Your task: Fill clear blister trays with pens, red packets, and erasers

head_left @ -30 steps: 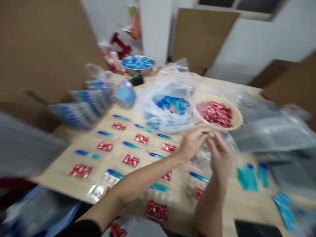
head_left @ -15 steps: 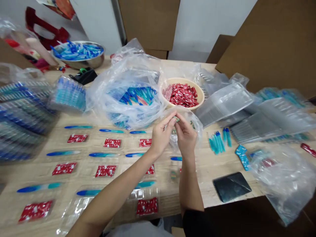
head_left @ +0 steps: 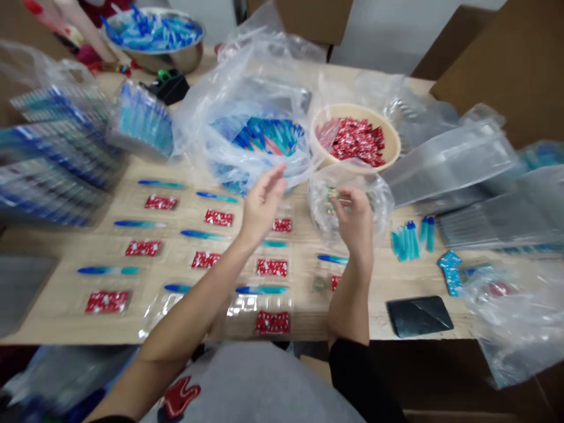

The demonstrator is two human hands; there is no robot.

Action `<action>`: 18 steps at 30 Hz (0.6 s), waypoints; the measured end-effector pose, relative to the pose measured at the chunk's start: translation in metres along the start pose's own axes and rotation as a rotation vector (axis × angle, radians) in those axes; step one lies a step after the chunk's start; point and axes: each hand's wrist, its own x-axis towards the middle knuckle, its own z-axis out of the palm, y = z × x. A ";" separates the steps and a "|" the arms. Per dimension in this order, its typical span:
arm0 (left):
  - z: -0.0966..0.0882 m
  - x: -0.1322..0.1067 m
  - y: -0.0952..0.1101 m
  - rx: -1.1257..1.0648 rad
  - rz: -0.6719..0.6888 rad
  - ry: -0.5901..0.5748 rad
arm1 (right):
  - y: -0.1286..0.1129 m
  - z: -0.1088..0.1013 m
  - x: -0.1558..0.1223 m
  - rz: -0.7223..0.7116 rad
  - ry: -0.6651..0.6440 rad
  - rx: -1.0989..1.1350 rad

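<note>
My left hand [head_left: 263,205] is raised over the packs, its fingers loosely stretched out and apart, slightly blurred. Nothing shows in it. At the mouth of a small clear plastic bag [head_left: 318,202], my right hand [head_left: 356,220] has thumb and fingertips pinched together. Small greenish pieces [head_left: 331,209] lie in that bag; what the pinch holds is too small to make out. Rows of clear plastic trays cover the table, with a blue-turquoise pen-like stick [head_left: 261,290] and a red patterned packet [head_left: 272,322] in the nearest one. One tray by my right forearm also bears a round greenish piece [head_left: 319,284].
A cream bowl [head_left: 392,157] of red packets stands behind my right hand. Left of it is a large plastic bag [head_left: 194,126] of blue sticks. A steel bowl [head_left: 194,57], stacked filled packs [head_left: 53,176], clear trays [head_left: 453,158] and a black phone-like slab [head_left: 419,315] lie around.
My hands, together on a small greenish piece before, have parted. The left moved left and opened; the right is now lower at the small bag. The camera view has tilted down.
</note>
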 end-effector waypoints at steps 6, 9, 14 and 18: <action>-0.115 -0.051 -0.017 0.135 -0.249 0.394 | -0.008 -0.005 0.001 0.048 0.090 0.053; -0.142 -0.082 -0.019 0.185 -0.358 0.402 | -0.034 0.014 -0.011 0.068 -0.046 0.251; -0.130 -0.096 -0.007 0.191 -0.380 0.199 | -0.063 0.076 -0.048 0.324 -0.584 0.566; -0.104 -0.091 0.010 0.177 -0.166 -0.037 | -0.062 0.100 -0.067 0.521 -0.639 0.800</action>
